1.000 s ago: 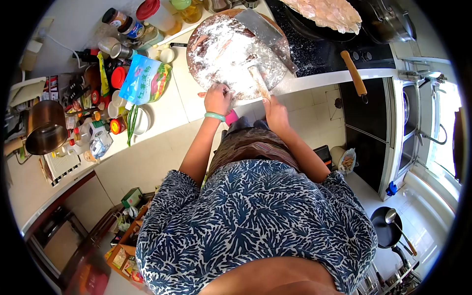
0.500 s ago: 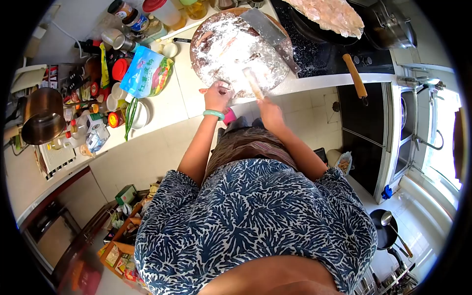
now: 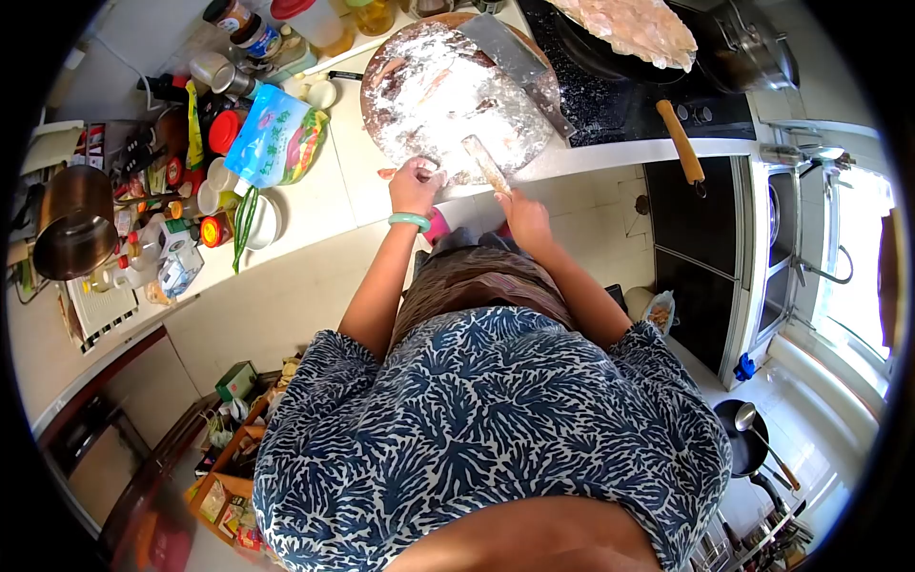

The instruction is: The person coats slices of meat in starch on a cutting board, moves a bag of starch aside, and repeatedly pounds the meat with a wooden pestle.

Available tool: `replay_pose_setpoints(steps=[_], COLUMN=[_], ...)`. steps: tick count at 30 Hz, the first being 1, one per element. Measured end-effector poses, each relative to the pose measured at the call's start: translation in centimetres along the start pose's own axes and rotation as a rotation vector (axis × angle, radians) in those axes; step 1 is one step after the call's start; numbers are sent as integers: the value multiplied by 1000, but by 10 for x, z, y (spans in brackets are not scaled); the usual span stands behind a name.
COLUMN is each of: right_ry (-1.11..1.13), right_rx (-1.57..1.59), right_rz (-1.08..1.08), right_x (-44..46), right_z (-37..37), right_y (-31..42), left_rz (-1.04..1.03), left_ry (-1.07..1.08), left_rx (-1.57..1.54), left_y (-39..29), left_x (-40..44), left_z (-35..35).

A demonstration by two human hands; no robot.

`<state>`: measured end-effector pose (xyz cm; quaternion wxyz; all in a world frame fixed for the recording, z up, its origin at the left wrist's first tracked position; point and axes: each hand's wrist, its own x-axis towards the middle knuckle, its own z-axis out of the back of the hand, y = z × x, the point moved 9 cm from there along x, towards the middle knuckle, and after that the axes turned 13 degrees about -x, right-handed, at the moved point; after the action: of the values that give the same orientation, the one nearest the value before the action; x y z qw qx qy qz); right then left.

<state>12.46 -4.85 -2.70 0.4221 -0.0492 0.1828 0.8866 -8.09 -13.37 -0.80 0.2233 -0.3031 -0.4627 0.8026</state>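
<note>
Kitchen counter (image 3: 345,186) is running across ahead of us, its near edge facing our body. Nearest, our right hand (image 3: 529,221) is grasping one end of a floury wooden rod (image 3: 487,166), fingers closing round it. Its other end is lying over the near part of a round board (image 3: 378,122); whether it is pressing down, we cannot tell. Just left of it, at the board's near edge, our left hand (image 3: 414,191) is curling its fingers inward; whether they are gripping something, we cannot tell. Compared with a second ago, the rod is sitting nearer and farther left, which we are taking as both hands working one spot. Farther on, white powder (image 3: 446,122) is coating much of the board, and a cleaver (image 3: 505,50) is lying across its right side. Beyond, at the far right, pinkish pieces (image 3: 629,29) are heaping above the stove (image 3: 610,112).
</note>
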Motion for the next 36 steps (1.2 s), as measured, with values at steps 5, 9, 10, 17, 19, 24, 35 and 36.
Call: replay_pose_setpoints(steps=[5,9,10,17,19,24,35,36], right_ry=[-79,-89,-85,3,5,-21,-121,-131], right_rx=[-14,15,17,-19,-22,41,612,658], right_rz=[-58,-137,-136,-114,-117,-47,-188,-195], right_x=[2,-1,-2,-2,0,-2,-19,-21], right_z=[2,33,24,13,6,24,64,65], right_y=[-27,-26,-29,-18,-19,0,-50,-55], left_rz=[-10,8,12,36,23,52,524,492], left_ry=[15,17,16,-12,3,8,405,370], left_rx=[-3,-5,-3,-60,-75,-144,-843,-874], left_y=[3,8,8,13,9,7,-40,-48], left_x=[2,3,1,-1,0,-3,24,32], left_z=[-2,-2,-1,-1,-4,-3,-71,-72])
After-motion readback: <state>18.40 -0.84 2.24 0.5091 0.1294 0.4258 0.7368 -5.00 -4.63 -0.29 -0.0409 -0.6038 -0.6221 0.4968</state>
